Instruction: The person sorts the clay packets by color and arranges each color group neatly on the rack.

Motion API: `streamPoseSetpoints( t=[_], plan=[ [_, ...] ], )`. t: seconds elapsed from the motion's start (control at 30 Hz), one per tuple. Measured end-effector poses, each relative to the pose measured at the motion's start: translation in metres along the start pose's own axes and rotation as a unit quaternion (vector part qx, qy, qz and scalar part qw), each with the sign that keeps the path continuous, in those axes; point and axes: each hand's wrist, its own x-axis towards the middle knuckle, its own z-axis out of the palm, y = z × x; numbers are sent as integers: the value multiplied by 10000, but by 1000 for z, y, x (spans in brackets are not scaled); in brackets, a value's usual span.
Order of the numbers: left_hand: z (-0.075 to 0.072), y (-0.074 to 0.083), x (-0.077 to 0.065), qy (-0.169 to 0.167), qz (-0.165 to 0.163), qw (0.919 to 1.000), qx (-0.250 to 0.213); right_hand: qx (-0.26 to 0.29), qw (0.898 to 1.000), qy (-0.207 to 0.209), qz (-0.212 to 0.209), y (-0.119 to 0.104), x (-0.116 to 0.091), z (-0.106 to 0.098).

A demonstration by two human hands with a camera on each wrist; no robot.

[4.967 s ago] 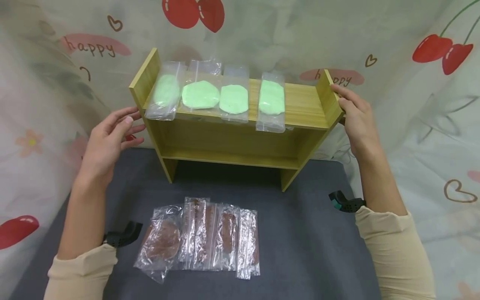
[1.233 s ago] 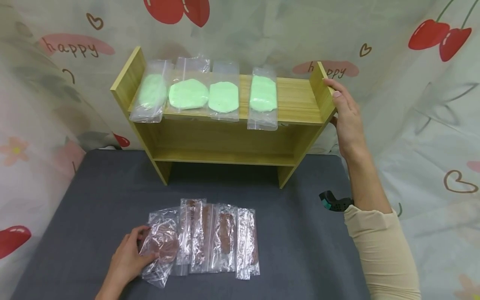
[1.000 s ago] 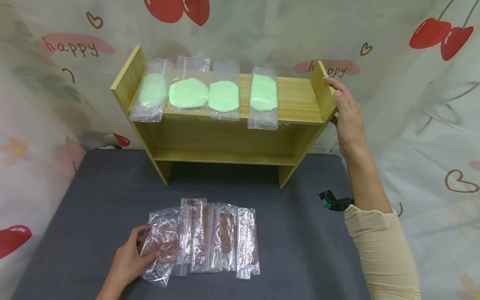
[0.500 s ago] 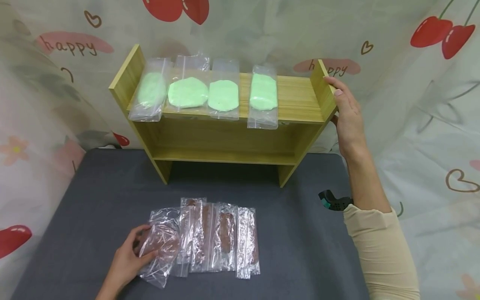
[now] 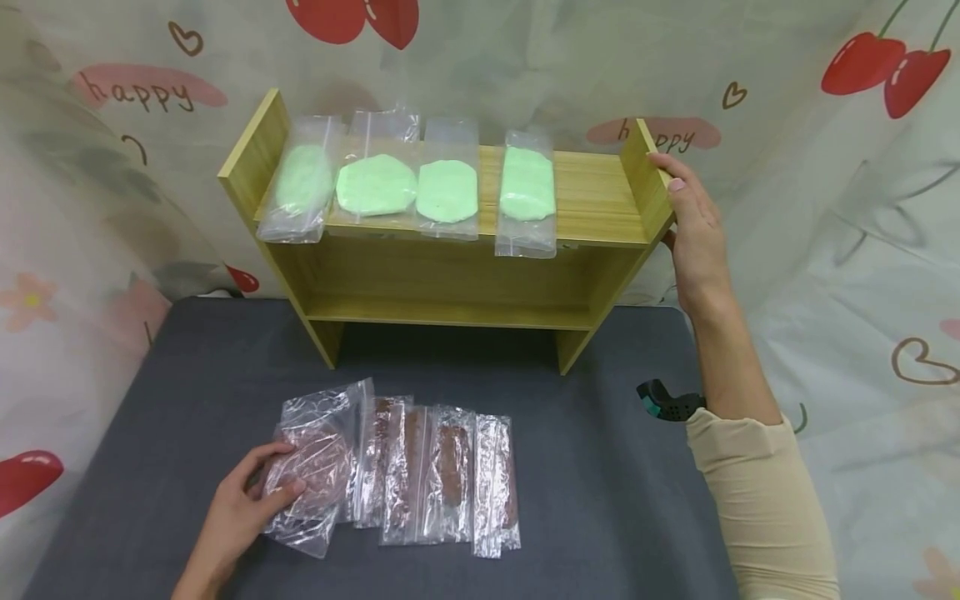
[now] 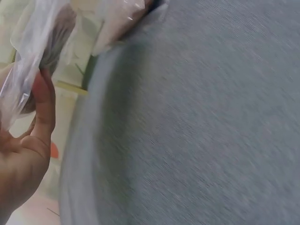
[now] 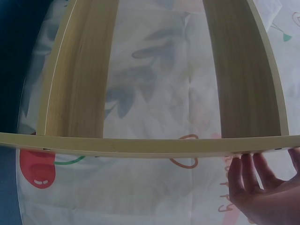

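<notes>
My left hand (image 5: pixel 238 508) pinches the left edge of a clear zip bag (image 5: pixel 318 475) holding a flat, round reddish-brown piece. In the left wrist view, thumb and fingers hold this bag (image 6: pixel 28 51) above the grey cloth. My right hand (image 5: pixel 701 242) rests its fingertips against the outer face of the wooden shelf's (image 5: pixel 450 279) right side panel. The right wrist view shows these fingers (image 7: pixel 265 173) touching the panel from outside, not curled round it. Several clear bags with pale green flat pieces, such as a green bag (image 5: pixel 527 187), lie along the top board.
To the right of the held bag, several brown-filled bags (image 5: pixel 450 467) lie in a row on the grey cloth (image 5: pixel 600 483). The shelf stands at the back, before a printed curtain (image 5: pixel 525 67). A black wrist device (image 5: pixel 670 402) is on my right forearm.
My left hand left the shelf's left side and came to the brown bag at the row's left end. In the last half second the bag has lifted and tilted. My right hand stayed put.
</notes>
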Motion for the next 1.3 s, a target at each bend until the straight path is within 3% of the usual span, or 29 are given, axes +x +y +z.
streamPoseSetpoints(
  t=[0.07, 0.3, 0.5, 0.8, 0.93, 1.07, 1.3],
  plan=[
    [0, 7, 2, 48, -17, 10000, -47, -4, 10000, 13, 2, 0, 0, 0],
    [4, 26, 9, 186, 421, 9979, -453, -17, 10000, 28, 20, 1, 0, -1],
    [8, 41, 18, 221, 613, 9934, -946, -44, 10000, 54, 22, 2, 0, -1],
    [14, 65, 27, -125, 1414, 9750, -1709, 130, 9999, 14, 79, 1, 1, -1],
    [17, 77, 32, -135, 1679, 9709, -1702, 119, 9999, -6, 71, 1, 1, 0],
    [19, 90, 38, -72, 1695, 9717, -1643, 109, 9999, 42, 30, 1, 1, 0],
    [26, 104, 50, 170, 1596, 9679, -1935, 95, 9999, 57, 4, 2, 1, 0]
  ],
)
